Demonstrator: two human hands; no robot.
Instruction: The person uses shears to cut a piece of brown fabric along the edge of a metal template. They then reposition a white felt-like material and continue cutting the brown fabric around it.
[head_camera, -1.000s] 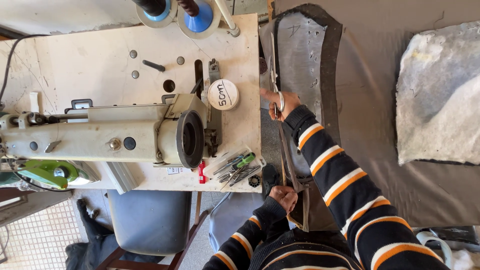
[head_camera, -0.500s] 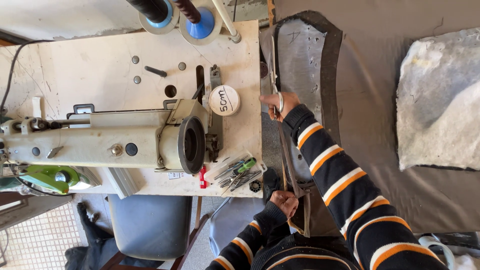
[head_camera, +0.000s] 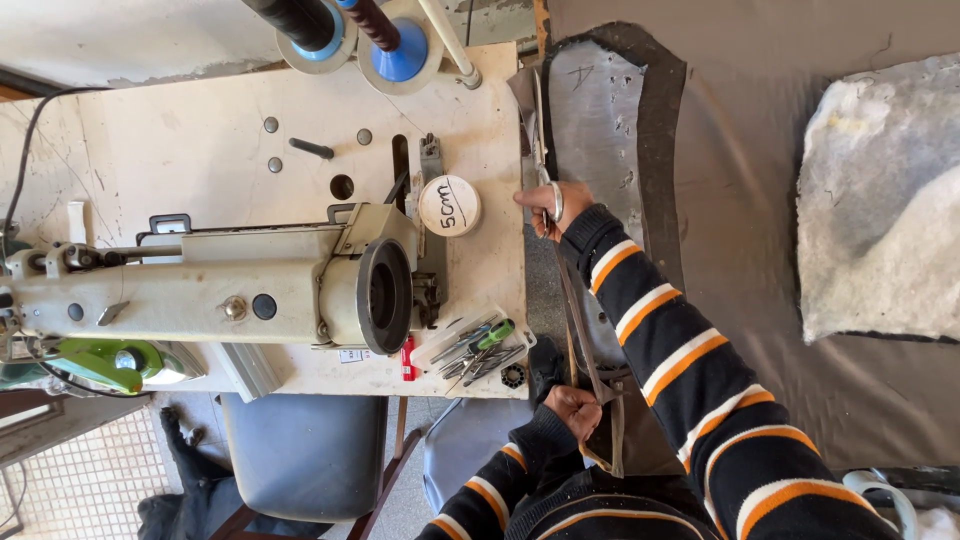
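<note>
My right hand (head_camera: 556, 206) is closed on a pair of metal scissors (head_camera: 540, 135) whose blades point away from me along the left edge of a grey sheet of material (head_camera: 600, 130) with a dark border. A thin strip (head_camera: 580, 310) of the same material runs from the scissors back toward me. My left hand (head_camera: 574, 410) grips the near end of that strip, close to my body. Both arms wear black sleeves with orange and white stripes.
A pale industrial sewing machine (head_camera: 220, 290) lies across the white table (head_camera: 200, 150) on the left. Near it are a round white disc (head_camera: 449, 205) and a tray of small tools (head_camera: 480, 350). Thread cones (head_camera: 400, 40) stand at the back. White wadding (head_camera: 880, 200) rests on dark cloth (head_camera: 760, 250).
My right hand has moved the scissors farther away along the edge of the grey sheet. My left hand keeps hold of the strip's near end.
</note>
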